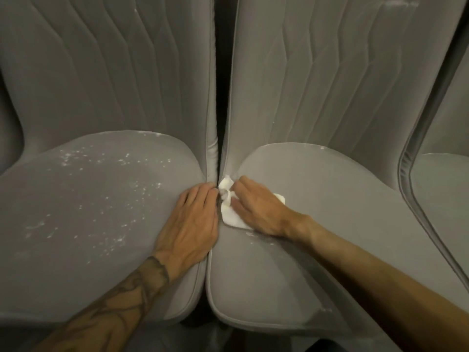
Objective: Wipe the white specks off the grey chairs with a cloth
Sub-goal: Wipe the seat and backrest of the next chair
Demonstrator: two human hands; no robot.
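Seating area, probably a dining room or furniture showroom; the exact setting could not be told. Three grey velvet chairs [330, 199] stood side by side, touching, each with a tall channel-stitched back [317, 72] and piped edges. White specks [101, 194] dusted the left seat. Dim warm light.

Cloth [232, 215] mostly hidden under right hand [256, 212]; third chair [441, 189] cut off.

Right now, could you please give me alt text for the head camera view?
A right hand presses a white cloth onto a grey chair seat, while the left hand rests flat on the neighbouring speck-covered seat.
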